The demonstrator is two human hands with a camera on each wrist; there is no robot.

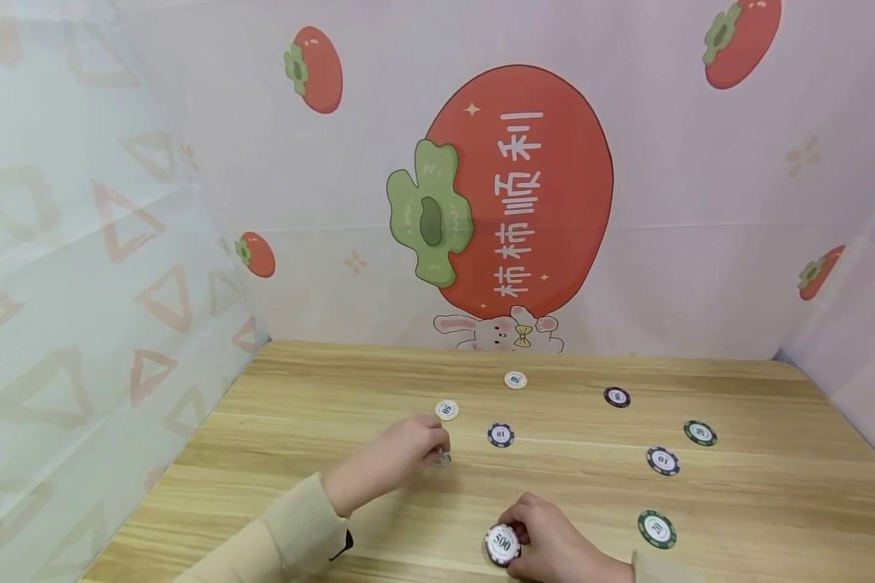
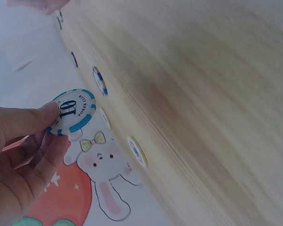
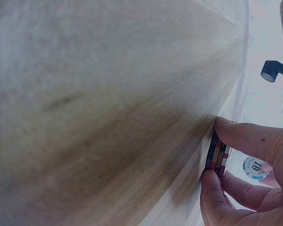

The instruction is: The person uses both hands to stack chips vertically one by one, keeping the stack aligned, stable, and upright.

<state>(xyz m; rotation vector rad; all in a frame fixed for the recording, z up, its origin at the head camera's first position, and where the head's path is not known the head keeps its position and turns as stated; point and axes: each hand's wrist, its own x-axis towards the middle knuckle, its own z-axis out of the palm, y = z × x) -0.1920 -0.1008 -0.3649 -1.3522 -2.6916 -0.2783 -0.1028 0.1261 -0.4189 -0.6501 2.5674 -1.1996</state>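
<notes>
In my left hand [image 1: 401, 455] a white poker chip with light-blue edge marks [image 2: 75, 113] and a 10 on its face is pinched between thumb and fingers, held tilted above the wooden table. My right hand [image 1: 554, 541], lower and to the right, grips the sides of a small stack of poker chips [image 1: 502, 544] at the near part of the table. A chip marked 500 lies on top. From the right wrist view, the stacked edges [image 3: 218, 154] show between thumb and fingers; how many chips it has is hard to tell.
Single chips lie flat on the wooden table [image 1: 321, 389]: white 50s [image 1: 447, 410] and a blue 10 [image 1: 501, 435] near the left hand. Rightward are a dark chip [image 1: 616, 397], another blue 10 [image 1: 663, 461] and green chips [image 1: 657, 529]. A printed cloth [image 1: 663, 243] hangs behind.
</notes>
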